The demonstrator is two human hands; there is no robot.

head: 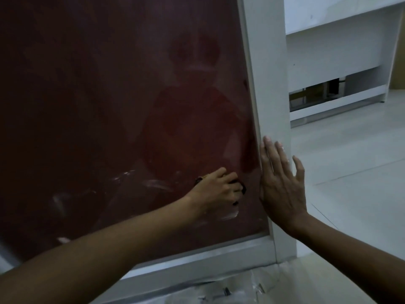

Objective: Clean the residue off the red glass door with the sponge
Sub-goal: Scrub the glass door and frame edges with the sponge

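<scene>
The red glass door (109, 106) fills the left and middle of the view, dim and smeared with whitish residue (153, 184) in streaks along its lower part. My left hand (219, 189) grips a dark sponge (242, 188) and presses it against the glass low on the right side; only the sponge's edges show past my fingers. My right hand (282, 185) lies flat with straight fingers on the door's white frame (269, 84), just right of the glass edge.
A pale bottom rail (197, 262) runs under the glass. Crumpled plastic sheeting (241, 290) lies on the floor below it. To the right are light floor tiles (350, 150) and a white desk or counter unit (341, 51) at the back.
</scene>
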